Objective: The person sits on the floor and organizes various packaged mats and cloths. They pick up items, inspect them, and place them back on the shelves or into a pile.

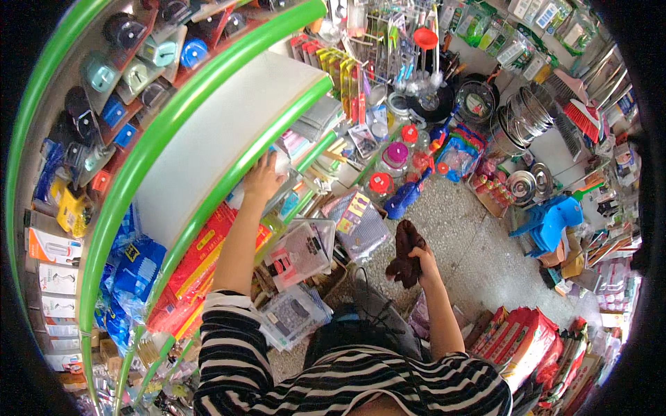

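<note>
My right hand [427, 262] grips a dark brown cloth [406, 252] above the speckled floor. The cloth hangs bunched, with its folds spread out on both sides of my fingers. On the left, my left hand [264, 178] reaches in below the green-edged shelf board [229, 119]. Its fingers are extended and the thumb stands apart, against clear plastic-wrapped goods [282, 162]; the fingertips are partly hidden. Just below that forearm lie red and yellow plastic packs [195, 260]. Grey folded cloths [317, 118] are stacked farther along the same shelf.
Flat clear packs [302, 255] and a striped fabric box [359, 223] stand low beside the shelf. Plastic jars with coloured lids [395, 154] are on the floor ahead. Blue plastic stools [551, 221] and red packs [520, 338] line the right side. Hats [125, 31] fill the upper shelf.
</note>
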Available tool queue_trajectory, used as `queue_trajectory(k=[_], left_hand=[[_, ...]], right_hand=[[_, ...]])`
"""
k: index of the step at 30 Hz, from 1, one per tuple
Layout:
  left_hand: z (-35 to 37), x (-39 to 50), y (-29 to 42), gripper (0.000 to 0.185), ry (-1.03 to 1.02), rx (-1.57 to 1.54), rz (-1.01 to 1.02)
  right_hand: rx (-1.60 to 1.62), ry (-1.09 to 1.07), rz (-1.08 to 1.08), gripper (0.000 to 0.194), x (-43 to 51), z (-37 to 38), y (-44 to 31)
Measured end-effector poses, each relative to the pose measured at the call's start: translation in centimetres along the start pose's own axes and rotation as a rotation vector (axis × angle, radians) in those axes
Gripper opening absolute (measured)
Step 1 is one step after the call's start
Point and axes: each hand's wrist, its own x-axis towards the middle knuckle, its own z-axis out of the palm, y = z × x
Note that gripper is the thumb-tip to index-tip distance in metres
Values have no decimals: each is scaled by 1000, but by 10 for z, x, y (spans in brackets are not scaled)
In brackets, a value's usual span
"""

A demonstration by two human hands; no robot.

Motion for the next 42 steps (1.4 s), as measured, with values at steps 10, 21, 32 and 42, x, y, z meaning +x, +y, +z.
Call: queue_trajectory(k=[10,21,32,42], left_hand=[[-17,-99,30,56,373,-363,265],[127,-388,23,24,-36,-945,-414],[241,-445,-14,48,13,-932,-448],[458,-463,-50,54,63,-1032,-590]], right_hand=[[398,-102,261,24,45,0,40],[173,-438,531,46,58,56,106],[390,-1108,1029,54,-23,169,235],[-1124,-1330,-123,43,87,117,444]])
